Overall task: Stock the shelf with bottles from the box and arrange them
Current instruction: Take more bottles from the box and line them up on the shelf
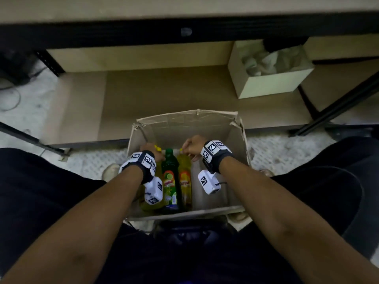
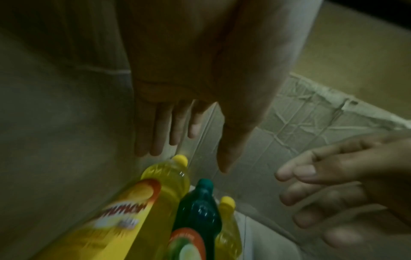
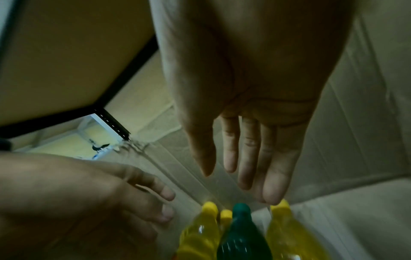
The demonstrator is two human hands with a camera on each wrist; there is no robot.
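An open cardboard box [image 1: 184, 117] stands on the floor between my knees. Inside it stand a green bottle [image 1: 169, 171], a yellow bottle [image 1: 185, 177] to its right and another yellow bottle [image 1: 148, 203] to its left under my wrist. My left hand [image 1: 147, 147] hovers over the left yellow bottle's cap [image 2: 180, 159], fingers straight and holding nothing [image 2: 195, 130]. My right hand [image 1: 191, 145] reaches down with straight fingers [image 3: 240, 176]; its fingertips are at the cap of the right yellow bottle [image 3: 289, 235]. The green bottle [image 3: 241, 237] stands between the two.
The low shelf board [image 1: 164, 95] lies bare just beyond the box. A small open carton [image 1: 266, 83] with crumpled stuffing sits on it at the right. Black shelf uprights [image 1: 338, 103] slant down at the right and a black rail [image 1: 184, 35] crosses above.
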